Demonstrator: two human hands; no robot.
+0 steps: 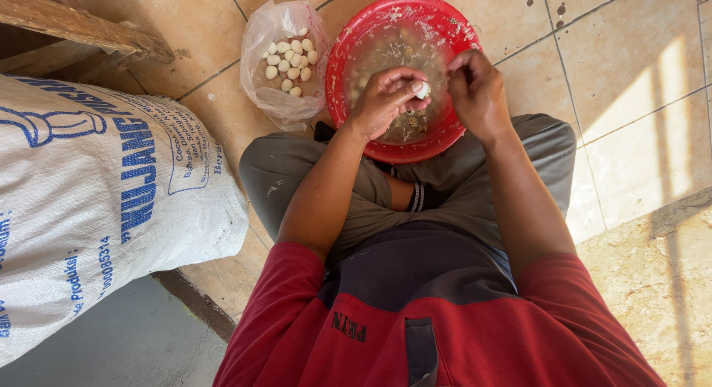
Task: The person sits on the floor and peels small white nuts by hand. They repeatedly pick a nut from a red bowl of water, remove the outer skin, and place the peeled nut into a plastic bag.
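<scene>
I sit cross-legged on a tiled floor with a red plastic basin [356,42] in front of my knees. It holds cloudy water with small eggs and bits of shell. My left hand [386,97] holds a small white peeled egg [422,91] over the basin. My right hand [478,90] meets it from the right, fingertips pinching at the egg. To the left of the basin lies a clear plastic bag [282,64] with several small white peeled eggs inside.
A big white woven sack [96,194] with blue print lies at my left. A wooden plank [74,23] runs across the top left corner. Sunlit beige tiles [638,83] stretch to the right.
</scene>
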